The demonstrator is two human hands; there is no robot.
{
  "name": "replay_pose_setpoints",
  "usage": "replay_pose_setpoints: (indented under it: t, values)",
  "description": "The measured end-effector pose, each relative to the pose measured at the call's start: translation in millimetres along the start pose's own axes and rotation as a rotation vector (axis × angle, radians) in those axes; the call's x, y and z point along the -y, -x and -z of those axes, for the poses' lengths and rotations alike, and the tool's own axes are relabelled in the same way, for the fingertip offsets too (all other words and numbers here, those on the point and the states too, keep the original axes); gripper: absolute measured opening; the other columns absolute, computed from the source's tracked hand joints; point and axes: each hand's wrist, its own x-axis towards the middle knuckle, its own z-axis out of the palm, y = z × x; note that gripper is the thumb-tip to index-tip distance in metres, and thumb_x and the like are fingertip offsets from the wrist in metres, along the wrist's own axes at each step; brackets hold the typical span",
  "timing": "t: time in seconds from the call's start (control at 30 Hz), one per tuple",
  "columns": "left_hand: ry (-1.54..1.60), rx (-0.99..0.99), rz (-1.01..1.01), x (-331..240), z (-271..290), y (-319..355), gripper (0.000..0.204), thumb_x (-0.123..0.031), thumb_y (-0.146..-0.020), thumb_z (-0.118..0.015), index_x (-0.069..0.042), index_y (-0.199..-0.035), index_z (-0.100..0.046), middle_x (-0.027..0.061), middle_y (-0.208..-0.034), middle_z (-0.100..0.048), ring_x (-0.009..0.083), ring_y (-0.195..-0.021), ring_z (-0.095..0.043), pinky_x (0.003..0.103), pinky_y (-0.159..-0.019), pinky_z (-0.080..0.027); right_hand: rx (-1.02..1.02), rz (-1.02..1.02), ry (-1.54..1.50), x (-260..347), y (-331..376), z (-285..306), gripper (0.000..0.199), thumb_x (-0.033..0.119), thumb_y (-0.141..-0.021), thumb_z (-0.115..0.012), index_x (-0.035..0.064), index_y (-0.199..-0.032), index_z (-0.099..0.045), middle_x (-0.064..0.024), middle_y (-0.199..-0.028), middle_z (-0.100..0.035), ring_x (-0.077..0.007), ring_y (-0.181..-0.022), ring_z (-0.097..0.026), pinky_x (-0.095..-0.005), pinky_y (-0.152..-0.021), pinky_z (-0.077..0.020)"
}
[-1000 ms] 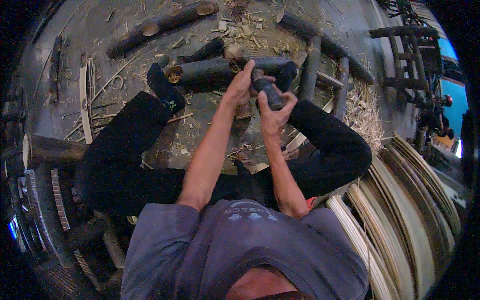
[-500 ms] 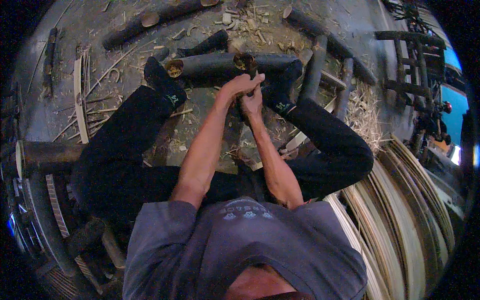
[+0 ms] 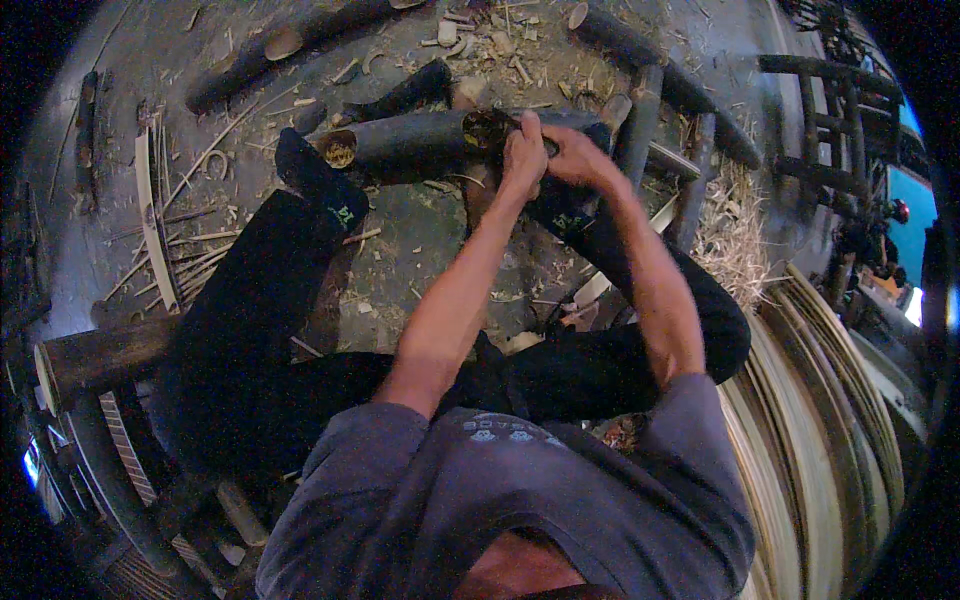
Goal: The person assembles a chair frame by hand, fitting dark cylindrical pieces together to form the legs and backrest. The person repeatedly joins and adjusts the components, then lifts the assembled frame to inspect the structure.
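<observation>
Both hands, left hand (image 3: 522, 158) and right hand (image 3: 572, 157), squeeze tight on the dark round bamboo log (image 3: 420, 140) at twelve o'clock, maybe splitting it.

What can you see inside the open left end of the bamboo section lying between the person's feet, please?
The bamboo section shows pale, fibrous material at its open left end. The left hand and right hand cover its middle, hiding whatever they grip there.

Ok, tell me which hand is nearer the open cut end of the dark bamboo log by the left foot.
Left. The left hand grips the top of the bamboo log, closer to that cut end; the right hand sits just beyond it, farther away.
</observation>
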Motion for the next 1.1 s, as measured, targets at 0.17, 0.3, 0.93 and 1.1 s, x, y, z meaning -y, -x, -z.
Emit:
replay_pose_setpoints:
  t: [0.17,0.3,0.93,1.1]
  values:
    - [0.709,-0.123,0.181,-30.8,-16.0,-18.4,0.078,-0.059,-0.092,-0.032,0.01,-0.128,-0.04,0.023,-0.128,-0.048,0.0324,-0.114,-0.049,0.048,-0.089,-0.04,0.416,0.099,0.194,8.1,-63.7,56.2,0.059,0.021,-0.073,-0.067,0.0066,-0.128,-0.051,-0.0132,-0.125,-0.058,-0.0237,-0.113,-0.055,-0.035,-0.098,-0.0397]
    - [0.267,-0.127,0.085,18.8,6.8,-9.6,0.082,-0.064,-0.09,-0.032,0.008,-0.126,-0.044,0.0208,-0.125,-0.05,0.0301,-0.11,-0.052,0.046,-0.091,-0.041,0.121,0.177,-0.117,-28.1,-29.2,-22.2,0.067,0.023,-0.073,-0.067,0.007,-0.134,-0.045,-0.0137,-0.131,-0.054,-0.024,-0.117,-0.052,-0.0354,-0.102,-0.0369]
    - [-1.009,0.29,-0.187,-29.4,142.2,-34.2,0.081,-0.068,-0.077,-0.054,0.006,-0.112,-0.06,0.0243,-0.114,-0.061,0.0391,-0.104,-0.06,0.045,-0.091,-0.044,-0.833,-0.127,-1.508,133.1,-73.0,-176.3,0.073,0.01,-0.083,-0.059,0.0038,-0.145,-0.022,-0.0163,-0.146,-0.032,-0.024,-0.132,-0.035,-0.0319,-0.108,-0.028]
    - [-1.294,0.323,-0.144,-103.7,115.1,-21.7,0.078,-0.065,-0.07,-0.065,0.005,-0.105,-0.063,0.0241,-0.102,-0.065,0.0343,-0.096,-0.064,0.043,-0.08,-0.049,-1.063,-0.398,-1.973,145.6,-102.2,-158.8,0.072,0.016,-0.083,-0.06,0.0073,-0.145,-0.025,-0.017,-0.138,-0.042,-0.0264,-0.124,-0.044,-0.0336,-0.102,-0.0347]
